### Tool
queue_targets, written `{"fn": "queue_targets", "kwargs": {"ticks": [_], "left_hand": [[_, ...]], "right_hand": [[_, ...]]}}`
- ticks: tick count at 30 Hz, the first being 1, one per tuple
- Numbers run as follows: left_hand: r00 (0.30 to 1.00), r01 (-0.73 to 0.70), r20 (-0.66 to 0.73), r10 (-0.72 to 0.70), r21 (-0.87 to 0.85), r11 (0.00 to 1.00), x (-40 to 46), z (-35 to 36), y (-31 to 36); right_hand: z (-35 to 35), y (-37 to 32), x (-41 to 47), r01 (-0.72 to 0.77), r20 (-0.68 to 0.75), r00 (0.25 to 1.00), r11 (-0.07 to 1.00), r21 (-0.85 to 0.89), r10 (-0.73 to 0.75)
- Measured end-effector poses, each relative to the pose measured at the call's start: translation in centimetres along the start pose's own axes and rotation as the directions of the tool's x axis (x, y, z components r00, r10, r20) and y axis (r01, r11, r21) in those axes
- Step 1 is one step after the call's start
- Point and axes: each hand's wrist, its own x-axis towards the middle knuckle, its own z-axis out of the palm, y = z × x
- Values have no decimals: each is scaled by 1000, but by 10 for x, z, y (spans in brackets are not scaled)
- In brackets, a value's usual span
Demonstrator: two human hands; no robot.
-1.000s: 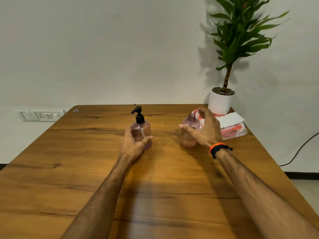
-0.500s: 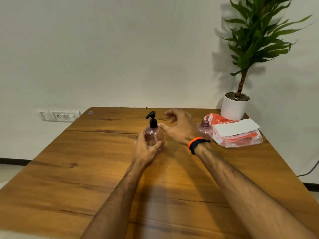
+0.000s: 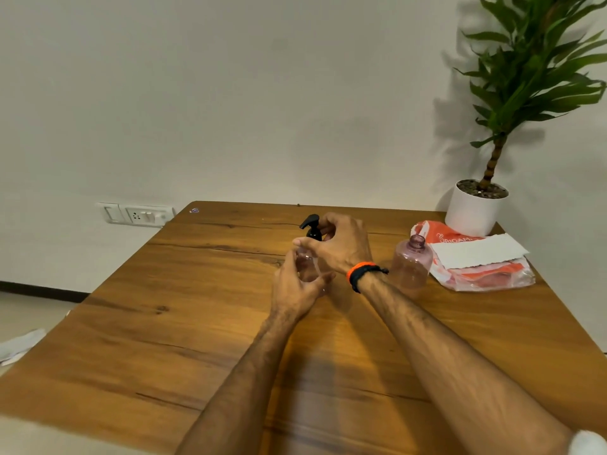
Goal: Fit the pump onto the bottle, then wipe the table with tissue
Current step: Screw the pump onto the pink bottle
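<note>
Now left hand (image 3: pixel 297 284) grips pumped bottle (image 3: pixel 307 267) mid-surface (image 3: pixel 164 323), right hand (image 3: pixel 341 244) pinches black pump (image 3: pixel 311 226) at its collar; open-necked bottle (image 3: pixel 412 264) stands nearby, prob. light thin plastic, slick, so best held round body.

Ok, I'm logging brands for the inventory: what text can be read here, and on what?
"ORIGAMI", last letters partly hidden: white print on the orange tissue pack.
Sticker at the table's far left corner: too small to read.
Bottles, pump, plant pot: no text visible.
</note>
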Motion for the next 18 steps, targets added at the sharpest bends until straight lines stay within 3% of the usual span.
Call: {"fn": "queue_targets", "kwargs": {"ticks": [7, 18], "left_hand": [[1000, -6, 22, 6, -15, 1000, 4, 3, -3], [998, 57, 22, -58, 39, 998, 7, 4, -4]], "right_hand": [[-2, 2, 5, -17, 5, 1000, 995, 99, 16], [-16, 5, 14, -26, 274, 961, 986, 162, -20]]}}
